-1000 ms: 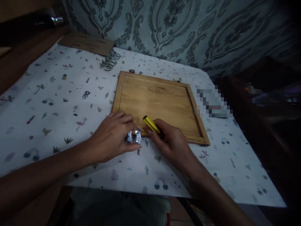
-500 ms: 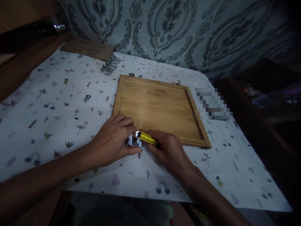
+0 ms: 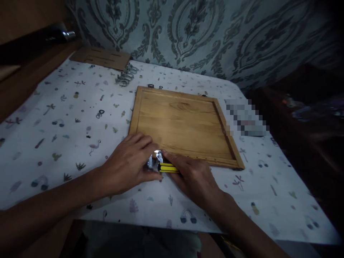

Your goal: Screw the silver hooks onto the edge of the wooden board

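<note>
At the near left corner of a framed wooden panel (image 3: 177,125), my left hand (image 3: 131,161) is closed around a shiny metal hinge (image 3: 150,163), thumb below and fingers above. My right hand (image 3: 193,175) grips a short yellow-and-black hand tool (image 3: 169,167), which lies nearly level just right of the metal. Its far end is too unclear to tell the exact kind. The right index fingertip reaches the bright metal part at the panel's near edge. Fingers hide much of the hinge.
Several curled metal pieces (image 3: 126,75) lie beside a slotted cardboard sheet (image 3: 100,57) at the back left. A blurred-out flat object (image 3: 247,118) rests right of the panel. The printed tablecloth (image 3: 129,211) reaches the table's front edge, and a patterned wall (image 3: 188,32) stands behind.
The tool's front end has dropped toward me, so its handle now lies flatter. My right index finger has moved up to the bright metal. My left hand keeps its hold.
</note>
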The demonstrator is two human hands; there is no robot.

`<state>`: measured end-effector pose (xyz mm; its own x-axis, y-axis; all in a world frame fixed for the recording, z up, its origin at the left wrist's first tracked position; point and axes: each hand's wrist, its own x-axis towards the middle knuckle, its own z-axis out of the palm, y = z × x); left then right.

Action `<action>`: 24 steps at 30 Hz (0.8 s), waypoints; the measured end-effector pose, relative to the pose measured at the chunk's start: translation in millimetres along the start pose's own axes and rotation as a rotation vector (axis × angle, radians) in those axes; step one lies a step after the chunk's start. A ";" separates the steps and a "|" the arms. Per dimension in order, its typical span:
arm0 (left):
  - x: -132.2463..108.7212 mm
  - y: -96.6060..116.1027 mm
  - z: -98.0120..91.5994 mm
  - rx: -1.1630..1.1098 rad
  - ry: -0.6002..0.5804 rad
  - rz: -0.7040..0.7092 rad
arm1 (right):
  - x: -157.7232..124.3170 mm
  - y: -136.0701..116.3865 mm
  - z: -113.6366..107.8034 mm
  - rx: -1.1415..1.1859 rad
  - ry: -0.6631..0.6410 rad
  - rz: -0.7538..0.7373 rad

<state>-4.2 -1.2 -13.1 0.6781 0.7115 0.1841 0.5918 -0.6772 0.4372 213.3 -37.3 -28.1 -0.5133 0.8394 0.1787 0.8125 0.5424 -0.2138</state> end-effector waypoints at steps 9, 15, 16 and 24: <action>-11.0 -12.4 -13.4 -0.022 -0.032 0.040 | 0.2 -1.2 1.2 0.023 0.020 -0.019; -9.5 -15.5 -7.8 -0.009 0.013 0.081 | 1.3 -2.9 1.1 0.017 0.059 -0.055; -9.0 -15.9 -7.1 -0.011 0.016 0.081 | 1.5 -3.3 0.7 0.011 0.065 -0.061; -5.7 -17.3 -11.9 -0.017 -0.018 0.087 | 0.3 -6.8 2.4 -0.115 0.062 -0.058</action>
<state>-23.5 8.7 -11.3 0.7343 0.6468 0.2060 0.5232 -0.7327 0.4352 207.0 -40.6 -28.9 -0.5454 0.8010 0.2469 0.8099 0.5795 -0.0908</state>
